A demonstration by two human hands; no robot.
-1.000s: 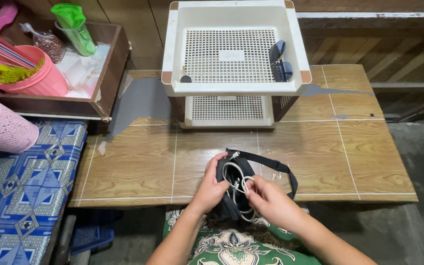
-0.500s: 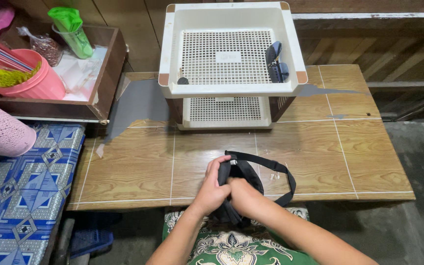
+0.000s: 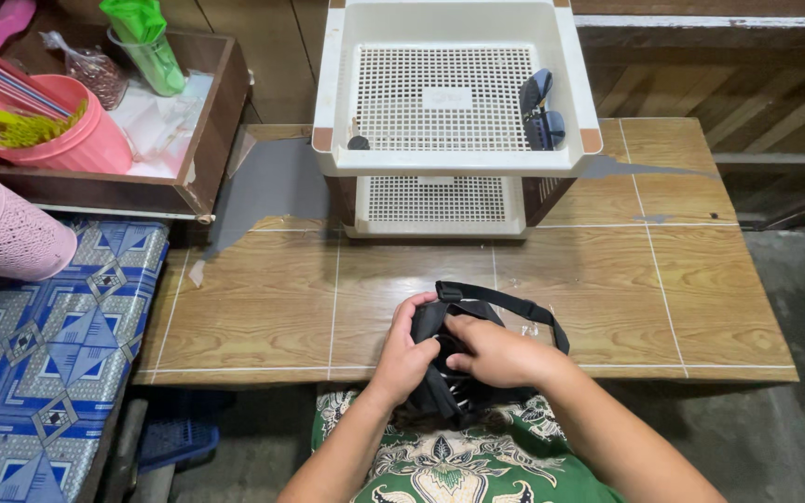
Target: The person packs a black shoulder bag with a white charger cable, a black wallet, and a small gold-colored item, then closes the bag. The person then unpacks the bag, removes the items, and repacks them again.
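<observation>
A small black pouch [image 3: 441, 391] with a black strap [image 3: 514, 304] lies at the near edge of the wooden table [image 3: 263, 298]. My left hand [image 3: 406, 346] grips the pouch's left side. My right hand [image 3: 498, 352] presses down on the top of the pouch, its fingers at the opening. The white cord seen before is hidden inside the pouch or under my hands.
A white two-tier plastic rack [image 3: 456, 112] stands at the table's back, with dark sunglasses [image 3: 538, 109] on its upper shelf. A wooden tray [image 3: 207, 140] at left holds a pink bucket [image 3: 67, 130] and a green bag [image 3: 146, 37]. A blue patterned cloth [image 3: 39, 345] lies at lower left.
The coiled white cord that showed in the open pouch has gone out of sight. My right hand has moved over the pouch's opening and both hands have closed around it.
</observation>
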